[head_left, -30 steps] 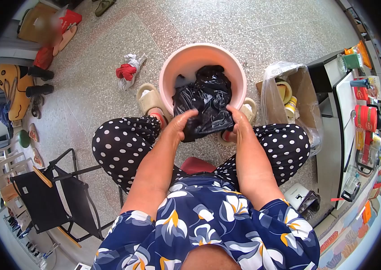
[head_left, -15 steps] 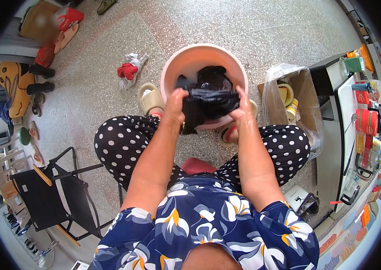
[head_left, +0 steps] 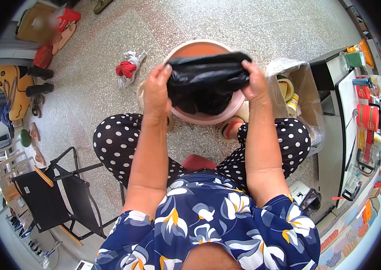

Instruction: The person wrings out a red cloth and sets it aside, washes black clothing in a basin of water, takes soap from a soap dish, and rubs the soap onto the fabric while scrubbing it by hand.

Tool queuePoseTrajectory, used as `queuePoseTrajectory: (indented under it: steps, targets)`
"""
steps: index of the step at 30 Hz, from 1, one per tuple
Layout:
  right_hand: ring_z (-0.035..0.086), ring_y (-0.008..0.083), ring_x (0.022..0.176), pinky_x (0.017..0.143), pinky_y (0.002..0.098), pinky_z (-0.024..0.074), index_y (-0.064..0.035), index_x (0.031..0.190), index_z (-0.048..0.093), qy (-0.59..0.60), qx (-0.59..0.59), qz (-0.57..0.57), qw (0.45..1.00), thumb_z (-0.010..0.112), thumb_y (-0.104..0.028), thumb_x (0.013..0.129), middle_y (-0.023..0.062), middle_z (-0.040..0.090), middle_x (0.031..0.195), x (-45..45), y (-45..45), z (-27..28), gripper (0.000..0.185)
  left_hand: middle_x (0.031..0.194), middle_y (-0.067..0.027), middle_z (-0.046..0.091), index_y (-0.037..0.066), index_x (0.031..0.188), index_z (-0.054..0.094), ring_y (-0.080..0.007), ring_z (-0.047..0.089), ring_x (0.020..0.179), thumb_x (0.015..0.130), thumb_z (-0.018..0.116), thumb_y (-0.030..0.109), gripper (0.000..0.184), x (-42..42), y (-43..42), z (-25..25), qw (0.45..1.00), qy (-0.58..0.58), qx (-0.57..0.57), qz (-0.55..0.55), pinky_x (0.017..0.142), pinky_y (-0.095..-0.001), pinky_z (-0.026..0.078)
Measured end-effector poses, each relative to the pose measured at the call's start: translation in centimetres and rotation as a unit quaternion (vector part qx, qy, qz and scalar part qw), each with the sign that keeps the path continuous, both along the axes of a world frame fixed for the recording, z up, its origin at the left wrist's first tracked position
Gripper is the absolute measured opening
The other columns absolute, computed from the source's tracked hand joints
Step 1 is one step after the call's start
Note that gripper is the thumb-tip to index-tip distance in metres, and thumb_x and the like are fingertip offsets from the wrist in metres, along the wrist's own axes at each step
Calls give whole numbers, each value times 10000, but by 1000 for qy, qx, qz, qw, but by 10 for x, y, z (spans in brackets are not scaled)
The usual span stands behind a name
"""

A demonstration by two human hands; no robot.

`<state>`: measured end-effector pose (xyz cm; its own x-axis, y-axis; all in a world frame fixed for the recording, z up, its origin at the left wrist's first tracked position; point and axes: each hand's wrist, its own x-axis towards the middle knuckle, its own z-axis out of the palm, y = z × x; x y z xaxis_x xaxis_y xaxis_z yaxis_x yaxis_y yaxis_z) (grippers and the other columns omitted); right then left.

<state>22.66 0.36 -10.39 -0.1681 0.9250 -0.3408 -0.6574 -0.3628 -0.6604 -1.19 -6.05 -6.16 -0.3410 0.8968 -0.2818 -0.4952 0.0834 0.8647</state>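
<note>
A wet, shiny black garment [head_left: 208,74] is stretched sideways above a pink basin [head_left: 204,120]; its exact kind does not show. My left hand [head_left: 157,90] grips its left end, thumb on top. At the opposite end, my right hand [head_left: 256,83] pinches the upper corner, fingers partly behind the fabric. The garment's lower part sags toward the basin and hides most of the inside; an orange inner wall shows at the back.
Red and white cloths [head_left: 129,69] lie on the speckled floor left of the basin. To the right stands a plastic-lined cardboard box [head_left: 309,90] beside a table [head_left: 350,112] with several items. A black folding chair [head_left: 55,193] is at lower left.
Both hands have lifted the black garment up and away from me, and moved farther apart. It is now spread wider over the basin.
</note>
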Motion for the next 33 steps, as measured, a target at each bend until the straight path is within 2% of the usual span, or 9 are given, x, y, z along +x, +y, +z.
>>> queuePoseTrajectory:
  steps: [4, 7, 10, 12, 16, 19, 26, 29, 33]
  targets:
    - [582, 205, 858, 804, 344, 493, -30, 1038, 564, -199, -219, -5, 955, 426, -56, 801, 82, 580, 906, -14, -47, -71, 276, 997, -108, 618, 9, 1092, 554, -245, 617, 862, 821, 584, 79, 281, 11, -57, -87, 965, -152, -211, 7, 790, -372, 511]
    - [562, 314, 933, 864, 427, 427, 22, 1018, 584, -459, -188, 90, 863, 506, -72, 721, 144, 612, 952, 18, -99, -247, 321, 967, -100, 626, 33, 1022, 583, -256, 625, 860, 813, 595, 100, 220, 19, -78, -114, 943, -109, -314, 11, 793, -394, 521]
    - [510, 399, 1103, 928, 413, 408, 54, 1111, 555, -641, -191, 183, 721, 470, -172, 796, 301, 531, 1166, -15, -91, -135, 397, 967, -93, 627, 45, 1005, 597, -238, 622, 871, 828, 597, 150, 206, 19, -76, -115, 933, -131, -331, -53, 806, -379, 513]
    - [566, 402, 976, 880, 414, 435, 38, 1025, 585, -744, 98, -10, 661, 526, -249, 810, 275, 595, 1039, -27, -84, -99, 363, 969, -90, 628, 48, 1003, 605, -228, 620, 877, 840, 595, 185, 213, 24, -71, -100, 934, -164, -303, -97, 823, -365, 506]
    - [628, 223, 796, 719, 338, 482, 13, 952, 601, -424, -111, 291, 850, 623, -463, 781, 177, 644, 834, -51, -76, -12, 507, 947, -81, 638, 46, 977, 614, -212, 609, 911, 863, 581, 284, 266, 33, -61, -79, 928, -255, -235, -139, 857, -346, 485]
    - [613, 306, 815, 749, 365, 486, -14, 964, 614, -568, 186, 240, 765, 646, -330, 749, 183, 618, 897, -63, -101, -27, 384, 911, -77, 630, 43, 952, 603, -214, 601, 894, 858, 578, 261, 238, 40, -54, -78, 915, -298, -217, -164, 835, -355, 482]
    - [590, 359, 847, 775, 426, 472, -29, 851, 612, -639, 193, 186, 721, 540, -129, 736, 175, 601, 885, -69, -113, -29, 169, 807, -80, 629, 36, 817, 624, -187, 605, 702, 772, 581, 57, 66, 49, -53, -119, 928, -120, -322, -143, 644, -324, 500]
    - [590, 357, 846, 772, 423, 473, -26, 855, 612, -607, 219, 224, 731, 538, -128, 733, 180, 600, 871, -69, -118, -24, 175, 736, -80, 610, 58, 745, 610, -176, 611, 676, 753, 581, 61, 30, 50, -44, -134, 875, -236, -352, -233, 526, -306, 487]
    - [605, 349, 817, 747, 419, 481, -27, 850, 606, -536, 235, 267, 766, 548, -135, 714, 183, 616, 825, -66, -114, 2, 182, 720, -91, 628, 76, 711, 624, -213, 631, 714, 735, 626, 120, 51, 48, -24, -154, 888, -128, -330, -294, 608, -320, 507]
